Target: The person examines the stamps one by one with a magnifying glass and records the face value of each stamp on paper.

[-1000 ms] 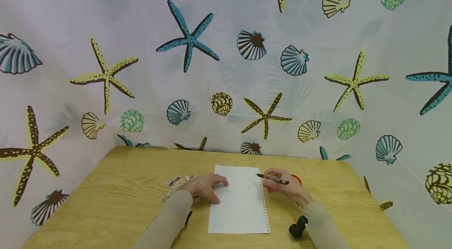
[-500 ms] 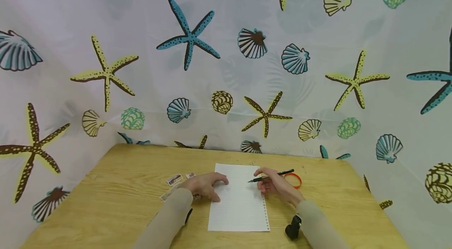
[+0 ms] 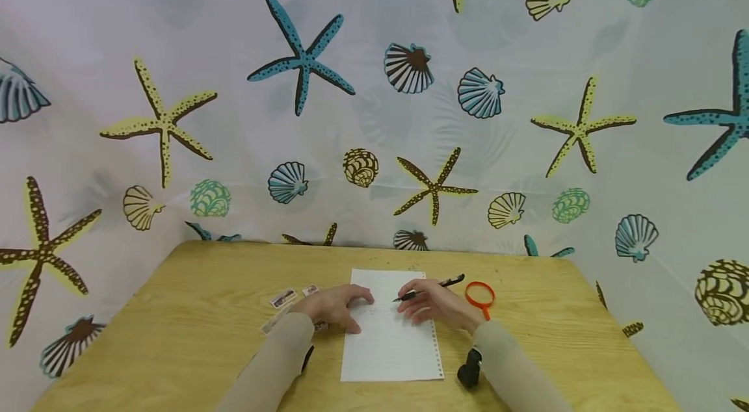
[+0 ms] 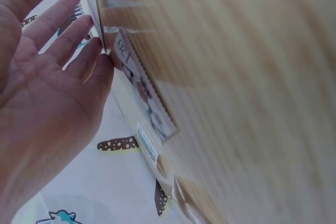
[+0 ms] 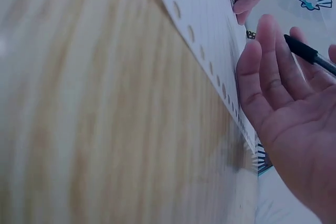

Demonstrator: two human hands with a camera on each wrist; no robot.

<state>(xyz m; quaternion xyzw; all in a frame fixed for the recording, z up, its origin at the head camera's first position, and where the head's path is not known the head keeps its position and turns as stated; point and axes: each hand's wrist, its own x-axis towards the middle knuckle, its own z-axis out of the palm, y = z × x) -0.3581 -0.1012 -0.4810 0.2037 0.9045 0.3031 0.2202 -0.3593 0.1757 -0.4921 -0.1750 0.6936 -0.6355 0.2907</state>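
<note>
While several stamps (image 3: 283, 298) with toothed edges are scattered across the left of a wooden table (image 3: 193, 314), others beside them are partly covered by the left hand (image 3: 332, 303), which is kept where it was a second ago. Its fingers are spread apart, nothing is clasped in them, and the left side of a sheet of lined paper (image 3: 389, 353) appears to be touched by them. Faint marks (image 3: 369, 310), too small to be read, are seen beside that hand. From the sheet's right margin a black pen (image 3: 448, 282) has been carried inward, its tip now pointed toward the marks; whether the page is touched by it cannot be told. The pen is pinched by the right hand (image 3: 435, 305), by which the punched edge is now crossed. Judged by this shift, marks and pen tip are being brought within reach of each other, the sheet apparently steadied from the left. At far right, a red-rimmed magnifying glass (image 3: 482, 306), largely hidden a second ago, is now uncovered except near its handle's end.
</note>
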